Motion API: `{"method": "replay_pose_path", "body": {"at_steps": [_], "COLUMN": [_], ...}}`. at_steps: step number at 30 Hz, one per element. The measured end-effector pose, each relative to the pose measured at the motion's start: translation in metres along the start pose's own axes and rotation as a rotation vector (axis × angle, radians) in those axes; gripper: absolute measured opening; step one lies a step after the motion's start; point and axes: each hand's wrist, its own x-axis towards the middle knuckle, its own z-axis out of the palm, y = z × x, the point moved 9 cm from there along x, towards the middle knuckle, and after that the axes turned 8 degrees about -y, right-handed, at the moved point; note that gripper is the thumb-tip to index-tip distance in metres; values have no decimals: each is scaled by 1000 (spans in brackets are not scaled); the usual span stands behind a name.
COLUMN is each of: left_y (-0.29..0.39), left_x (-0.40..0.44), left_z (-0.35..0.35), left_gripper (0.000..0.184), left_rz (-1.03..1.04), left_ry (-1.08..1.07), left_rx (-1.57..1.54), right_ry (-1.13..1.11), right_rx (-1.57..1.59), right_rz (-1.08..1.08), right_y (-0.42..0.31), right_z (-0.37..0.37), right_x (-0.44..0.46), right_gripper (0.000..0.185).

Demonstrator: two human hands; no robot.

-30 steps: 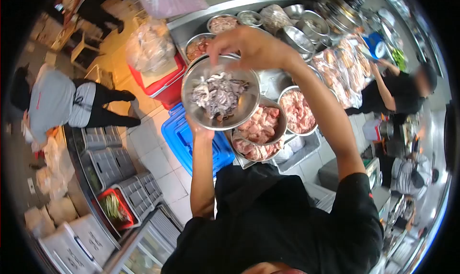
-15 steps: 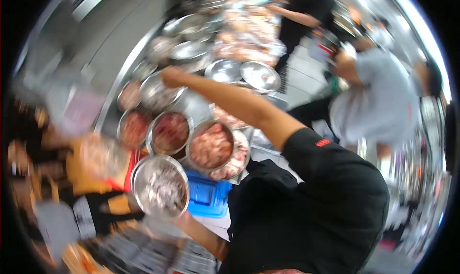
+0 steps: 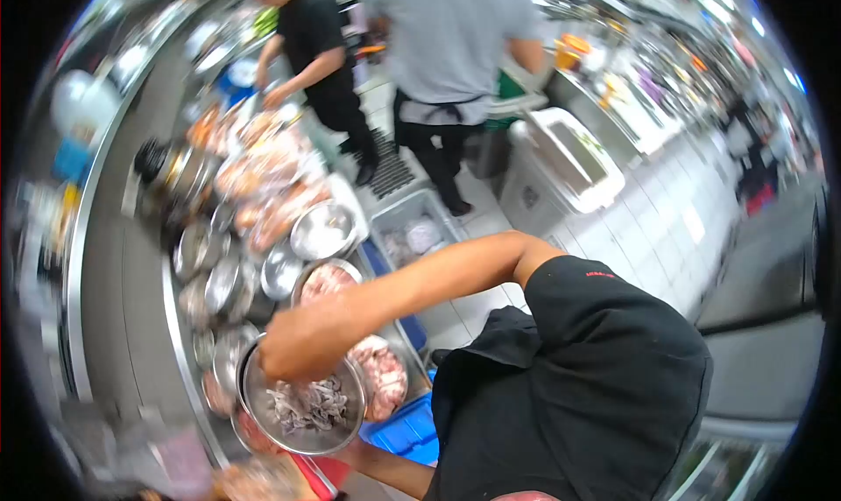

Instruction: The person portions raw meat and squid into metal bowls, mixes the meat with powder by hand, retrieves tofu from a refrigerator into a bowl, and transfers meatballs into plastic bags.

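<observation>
A steel mixing bowl point(image 3: 355, 422) hangs at the lower left, partly filled with pale grey strips point(image 3: 308, 405) that look like meat or seafood. My left hand point(image 3: 349, 454) grips this bowl from its near side, its fingers mostly hidden below. Over the bowl's far rim is my right hand point(image 3: 302, 345), bent downward and blurred. Its fingertips are turned away, so I cannot see what they hold. Just beyond the bowl sits a container of pink raw meat chunks point(image 3: 384, 380). Another bowl of raw meat point(image 3: 328, 280) stands further up.
Several steel bowls point(image 3: 324, 229) crowd the counter, beside plastic-wrapped meat point(image 3: 272, 181). A blue plastic crate point(image 3: 407, 431) is below the counter edge. A grey tub point(image 3: 412, 229) and white bin point(image 3: 561, 164) stand on the floor. Two people, in black point(image 3: 311, 54) and grey point(image 3: 451, 37), stand further off.
My right hand has come back from a far bowl to above the bowl in my left hand. The view has swung to the right, bringing the aisle and bins into sight.
</observation>
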Motion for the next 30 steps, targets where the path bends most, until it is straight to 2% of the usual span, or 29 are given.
{"method": "replay_pose_path", "body": {"at_steps": [1, 3, 5, 6, 8, 11, 12, 13, 15, 16, 17, 19, 21, 23, 25, 26, 28, 29, 30], "left_y": [-17, -56, -106, -130, -182, -264, -290, -320, -367, -395, -419, -463, -516, -544, -593, -619, -668, -691, -717], "left_x": [9, 16, 9, 3, -18, -60, -80, -101, -138, -159, -182, -219, -248, -276, -303, -315, -342, -353, -365], "left_z": [19, 60, 104, 125, 172, 244, 266, 295, 317, 335, 354, 372, 380, 424, 432, 434, 455, 469, 480], "left_gripper": [57, 57, 57, 57, 57, 56, 54, 51, 46, 44, 43, 43, 43, 46, 50, 50, 51, 51, 50], "left_rz": [-58, -173, -290, -346, -461, -617, -739, -855, -831, -910, -992, -1050, -1149, -1158, -1277, -1341, -1442, -1442, -1456], "left_ry": [-66, -193, -311, -362, -482, -644, -507, -367, -458, -468, -481, -564, -557, -620, -716, -701, -727, -732, -745], "left_rx": [2, -6, -27, -40, -59, -106, -153, -210, -135, -175, -212, -223, -174, -102, 32, 50, 102, 94, 148], "right_ry": [63, 198, 592, 662, 597, 674, 661, 702, 750, 736, 741, 922, 952, 975, 953, 951, 1267, 1267, 1401], "right_rx": [-67, -7, -163, -172, -90, 271, 359, 304, 315, 346, 348, 476, 453, 428, 561, 565, 811, 801, 798], "right_rz": [-24, 114, 266, 381, 763, 966, 1023, 1094, 1270, 1374, 1357, 1532, 1596, 1662, 1870, 1866, 1851, 1855, 1804], "right_y": [1, 12, 20, 34, 50, 29, 19, 6, -18, -25, -33, -53, -73, -88, -101, -104, -115, -119, -125], "right_z": [-1, -22, -54, -50, -30, 3, 13, 16, 35, 40, 44, 65, 72, 72, 82, 86, 107, 110, 111], "right_x": [-27, -90, -183, -232, -330, -448, -483, -520, -579, -612, -635, -698, -742, -778, -820, -839, -896, -923, -951], "right_gripper": [10, 13, 24, 35, 37, 35, 35, 34, 32, 31, 31, 28, 26, 24, 20, 20, 15, 15, 11]}}
